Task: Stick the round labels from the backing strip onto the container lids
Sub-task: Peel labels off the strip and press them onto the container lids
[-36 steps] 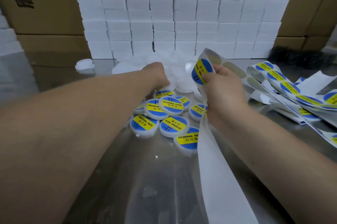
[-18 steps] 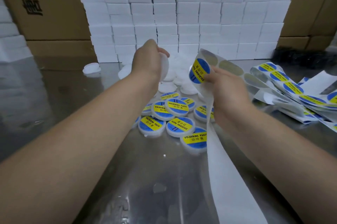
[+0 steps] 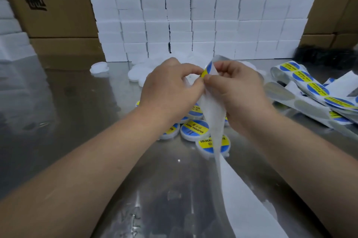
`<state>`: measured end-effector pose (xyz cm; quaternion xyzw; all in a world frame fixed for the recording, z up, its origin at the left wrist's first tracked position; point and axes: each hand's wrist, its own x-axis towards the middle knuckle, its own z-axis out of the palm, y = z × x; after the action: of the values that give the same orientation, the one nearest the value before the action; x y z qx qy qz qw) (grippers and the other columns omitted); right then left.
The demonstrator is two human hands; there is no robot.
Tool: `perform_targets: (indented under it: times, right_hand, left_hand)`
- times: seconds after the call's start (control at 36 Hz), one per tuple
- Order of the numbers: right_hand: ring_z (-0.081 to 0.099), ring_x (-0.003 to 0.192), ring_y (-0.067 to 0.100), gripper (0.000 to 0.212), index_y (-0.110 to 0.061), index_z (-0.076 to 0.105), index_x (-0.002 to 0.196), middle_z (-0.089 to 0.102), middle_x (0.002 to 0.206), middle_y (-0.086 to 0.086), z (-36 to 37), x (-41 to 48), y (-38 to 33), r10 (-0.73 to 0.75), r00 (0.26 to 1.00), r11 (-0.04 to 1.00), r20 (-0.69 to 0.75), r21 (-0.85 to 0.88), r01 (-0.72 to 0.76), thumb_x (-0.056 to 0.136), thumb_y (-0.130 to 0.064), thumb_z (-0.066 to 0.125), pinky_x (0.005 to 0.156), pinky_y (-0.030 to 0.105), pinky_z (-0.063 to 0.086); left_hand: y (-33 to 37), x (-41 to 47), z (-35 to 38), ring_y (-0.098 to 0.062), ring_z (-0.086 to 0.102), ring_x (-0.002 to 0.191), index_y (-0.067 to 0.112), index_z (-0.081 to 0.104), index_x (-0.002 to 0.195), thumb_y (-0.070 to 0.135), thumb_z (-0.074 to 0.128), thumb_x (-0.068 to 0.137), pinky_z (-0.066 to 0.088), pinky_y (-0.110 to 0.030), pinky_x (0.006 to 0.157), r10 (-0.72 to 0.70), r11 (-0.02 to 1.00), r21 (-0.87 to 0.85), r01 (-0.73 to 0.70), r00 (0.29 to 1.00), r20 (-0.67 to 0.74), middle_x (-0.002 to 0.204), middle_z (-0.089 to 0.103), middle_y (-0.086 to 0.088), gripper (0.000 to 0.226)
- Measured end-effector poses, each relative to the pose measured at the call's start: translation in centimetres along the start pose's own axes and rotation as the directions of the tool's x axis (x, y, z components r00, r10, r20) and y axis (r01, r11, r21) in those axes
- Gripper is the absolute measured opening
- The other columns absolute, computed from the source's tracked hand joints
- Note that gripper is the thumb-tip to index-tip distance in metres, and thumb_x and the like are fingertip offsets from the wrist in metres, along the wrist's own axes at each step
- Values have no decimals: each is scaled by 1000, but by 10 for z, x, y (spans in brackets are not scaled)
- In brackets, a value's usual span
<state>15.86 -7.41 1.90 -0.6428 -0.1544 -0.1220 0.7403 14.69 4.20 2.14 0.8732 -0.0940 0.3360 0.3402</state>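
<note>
Currently your left hand (image 3: 170,86) pinches the edge of the round label (image 3: 206,70), and your right hand (image 3: 234,90) grips the backing strip (image 3: 213,113) beneath it, above the labelled lids (image 3: 194,129) on the table (image 3: 87,106). Peel slowly: a sharp pull could crease the label or fold adhesive onto itself.

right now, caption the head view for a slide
Left hand pinches a label on the strip held by the right hand, above labelled lids.
</note>
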Motion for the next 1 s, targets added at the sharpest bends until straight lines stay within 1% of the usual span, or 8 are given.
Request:
perform_targets:
  times: [0.17,0.36,0.44,0.56,0.64,0.81,0.89,1.0]
  right_hand:
    - [65,68,13,37,-22,59,85,66,75,-1,-2,-2,-1,-56,996,997,68,-55,60,76,12,49,68,31,53]
    - [56,56,15,32,-32,55,81,63,59,-14,-5,-3,3,-71,997,976,18,-205,73,80,0,56,50,30,44]
    - [57,58,11,33,-32,54,81,62,57,-16,-3,-4,4,-85,996,966,33,-243,91,81,1,55,53,26,47]
    - [55,59,10,33,-31,54,81,61,60,-12,-2,-4,4,-115,993,961,26,-251,117,81,2,52,54,20,45]
    - [47,51,5,38,-31,53,80,57,67,-9,-4,-2,5,-148,989,948,-17,-286,137,79,6,43,45,13,38]
    - [48,58,1,37,-38,48,83,54,82,-15,-7,-1,5,-223,975,886,-22,-422,193,80,-1,41,59,22,39]
    - [47,57,-4,40,-43,48,86,54,88,-19,-9,-3,5,-292,956,840,7,-476,260,84,-4,42,57,14,37]
    - [45,70,-6,46,-33,58,97,50,93,-17,-8,-6,5,-395,917,743,51,-570,351,77,5,40,67,7,34]
  left_hand:
    - [-5,-2,-5,-11,44,73,33,69,97,39,64,79,30,-24,65,73,997,23,-72,997,-16,70,40,10,19]
    - [-9,-2,-6,-10,42,74,29,69,90,50,65,74,29,-25,68,104,990,92,-102,995,-8,72,40,11,27]
    - [-12,-2,-5,-9,40,74,29,70,92,52,65,74,28,-25,70,103,988,112,-103,995,7,71,38,13,29]
    - [-15,0,-8,-9,42,73,36,66,75,47,62,78,26,-23,65,57,996,71,-58,998,25,72,41,9,12]
    - [-18,3,-12,-8,43,66,37,54,59,41,61,82,28,-25,62,-69,997,-25,68,997,-29,70,42,8,25]
    - [-34,14,-19,-15,39,54,14,56,58,41,51,89,29,-28,57,-291,955,-95,280,946,-142,47,43,5,40]
    - [-35,12,-17,-19,43,56,9,62,69,46,50,88,33,-29,55,-308,950,-99,297,941,-141,50,47,1,44]
    - [-32,8,-11,-11,42,53,16,44,50,54,52,84,30,-27,50,-246,969,-25,246,955,-162,52,45,3,51]
